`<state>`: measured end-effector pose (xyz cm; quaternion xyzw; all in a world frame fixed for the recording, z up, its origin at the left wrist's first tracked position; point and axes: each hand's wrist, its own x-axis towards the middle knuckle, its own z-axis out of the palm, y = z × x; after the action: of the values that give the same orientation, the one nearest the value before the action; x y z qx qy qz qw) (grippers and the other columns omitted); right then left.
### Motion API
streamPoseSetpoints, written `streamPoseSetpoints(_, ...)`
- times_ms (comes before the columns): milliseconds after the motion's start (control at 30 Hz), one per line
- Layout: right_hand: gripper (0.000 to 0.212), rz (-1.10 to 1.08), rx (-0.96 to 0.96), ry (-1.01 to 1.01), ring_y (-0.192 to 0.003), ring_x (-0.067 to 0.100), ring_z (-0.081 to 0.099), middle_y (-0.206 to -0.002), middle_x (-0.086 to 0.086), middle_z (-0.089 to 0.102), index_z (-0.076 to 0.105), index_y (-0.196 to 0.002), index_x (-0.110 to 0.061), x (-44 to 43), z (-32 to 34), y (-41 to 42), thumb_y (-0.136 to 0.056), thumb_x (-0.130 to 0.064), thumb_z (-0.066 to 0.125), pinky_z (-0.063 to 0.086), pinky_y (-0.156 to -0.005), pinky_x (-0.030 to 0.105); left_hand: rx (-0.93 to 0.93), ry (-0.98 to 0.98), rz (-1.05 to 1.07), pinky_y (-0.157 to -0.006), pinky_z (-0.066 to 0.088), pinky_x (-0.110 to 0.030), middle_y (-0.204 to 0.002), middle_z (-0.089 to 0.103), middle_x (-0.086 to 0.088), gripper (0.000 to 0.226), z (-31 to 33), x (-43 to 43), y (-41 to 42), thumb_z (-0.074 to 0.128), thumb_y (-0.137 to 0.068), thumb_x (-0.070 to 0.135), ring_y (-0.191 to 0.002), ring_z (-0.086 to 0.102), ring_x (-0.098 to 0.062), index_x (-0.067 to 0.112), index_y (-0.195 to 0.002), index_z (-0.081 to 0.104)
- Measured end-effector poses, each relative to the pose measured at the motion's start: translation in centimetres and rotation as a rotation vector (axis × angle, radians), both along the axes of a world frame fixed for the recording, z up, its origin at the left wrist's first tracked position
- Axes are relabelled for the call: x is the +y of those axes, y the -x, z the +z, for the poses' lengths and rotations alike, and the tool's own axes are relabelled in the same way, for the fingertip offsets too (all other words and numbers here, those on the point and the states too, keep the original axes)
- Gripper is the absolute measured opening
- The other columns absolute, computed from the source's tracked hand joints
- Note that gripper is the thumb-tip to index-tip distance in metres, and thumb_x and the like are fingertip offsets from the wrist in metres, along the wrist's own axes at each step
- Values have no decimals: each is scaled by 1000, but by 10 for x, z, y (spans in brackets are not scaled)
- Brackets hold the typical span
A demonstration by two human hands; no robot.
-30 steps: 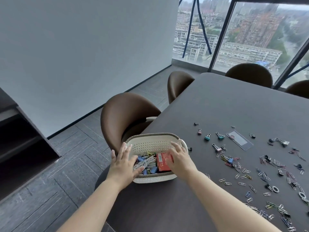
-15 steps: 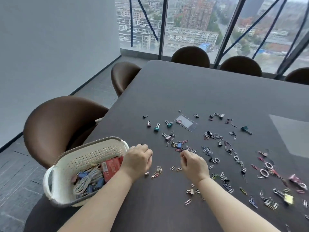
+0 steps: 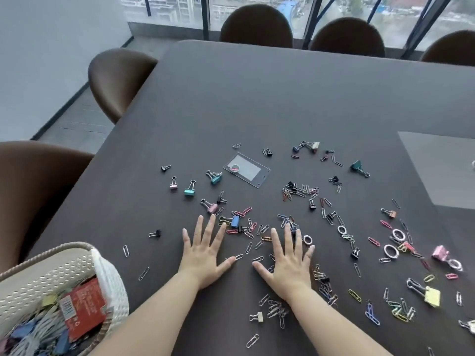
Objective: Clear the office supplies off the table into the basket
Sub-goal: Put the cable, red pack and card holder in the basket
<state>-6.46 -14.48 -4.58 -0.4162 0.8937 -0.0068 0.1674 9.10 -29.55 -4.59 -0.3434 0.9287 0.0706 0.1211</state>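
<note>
My left hand (image 3: 207, 254) and my right hand (image 3: 286, 260) lie flat with spread fingers on the dark table (image 3: 257, 104), side by side, holding nothing. Several paper clips (image 3: 300, 191) and coloured binder clips (image 3: 189, 191) are scattered around and beyond both hands. A blue binder clip (image 3: 235, 221) lies just past my left fingertips. A clear card holder (image 3: 246, 168) lies farther back. The white perforated basket (image 3: 108, 281) stands at the lower left edge, holding clips, a white cable and a red box (image 3: 86, 308).
Brown chairs stand along the left side (image 3: 115, 78) and the far side (image 3: 257, 27) of the table. A yellow binder clip (image 3: 431, 295) and metal rings (image 3: 390, 250) lie at the right. A lighter panel (image 3: 442, 168) is set into the table's right part.
Both hands left the basket and moved right onto the table; their fingers went from curled to flat and spread. My view swung right and down, leaving the basket at lower left.
</note>
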Motion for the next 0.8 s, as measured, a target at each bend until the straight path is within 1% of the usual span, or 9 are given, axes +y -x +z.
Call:
streamPoseSetpoints(100,97,-57,58,12,-135,31,-30,-150,2,-32,-27,-137,-31,-27,1,26,-62,-83,4,-13,-107,60,59,18,13,-103,-16,-59,-145,-35,3,89,-2,-24,27,1,-70,78,-133,-34,-30,29,-140,-23)
streamPoseSetpoints(233,105,-192,60,-45,-136,38,-29,-149,5,-34,-30,-137,-32,-61,4,70,-66,-88,25,-9,-107,63,38,15,59,-106,-6,-62,-141,-43,4,92,-2,-55,58,-3,-59,80,-130,-37,-34,30,-130,-36)
streamPoseSetpoints(367,103,-180,39,-31,-138,37,-25,-153,3,-24,-15,-144,-35,-83,2,105,-67,-86,31,-6,-108,61,35,6,9,-110,0,-57,-154,-15,2,98,-2,-72,84,8,-63,83,-139,-19,-31,31,-144,-13)
streamPoseSetpoints(433,95,-85,47,-18,-140,32,-20,-156,1,-16,-6,-146,-35,-92,1,114,-72,-82,31,-7,-111,57,89,-4,-12,-112,0,-51,-155,0,0,90,-3,-77,90,23,-73,78,-141,-10,-27,31,-146,3)
streamPoseSetpoints(500,85,2,66,27,-142,26,-15,-157,0,-9,3,-147,-32,-97,0,116,-79,-75,31,-5,-114,49,208,4,-43,-113,14,-48,-150,24,-7,76,-4,-78,89,34,-79,68,-140,14,-29,25,-142,29)
streamPoseSetpoints(600,64,92,34,195,-144,21,4,-156,0,13,25,-144,-28,-92,-3,102,-89,-59,32,5,-117,39,423,40,-98,-90,48,-42,-114,60,-10,54,-7,-72,82,41,-79,52,-106,54,-30,15,-111,63)
streamPoseSetpoints(700,51,132,51,362,-127,26,42,-135,2,52,56,-121,-24,-77,-8,77,-84,-50,33,37,-104,42,482,40,-98,-65,51,-34,-89,59,-5,37,-7,-57,74,44,-78,44,-78,56,-25,18,-92,66)
streamPoseSetpoints(767,35,145,103,454,-107,21,49,-113,0,63,64,-102,-24,-61,-12,62,-83,-43,41,48,-88,38,490,21,-108,-54,50,-30,-79,57,-2,30,-7,-44,68,44,-78,41,-68,56,-22,18,-82,63)
streamPoseSetpoints(800,29,146,130,484,-99,18,47,-105,-2,64,64,-95,-24,-53,-14,56,-83,-41,44,46,-82,35,487,9,-119,-51,50,-30,-75,56,-1,28,-7,-38,65,44,-78,40,-64,55,-21,18,-78,61)
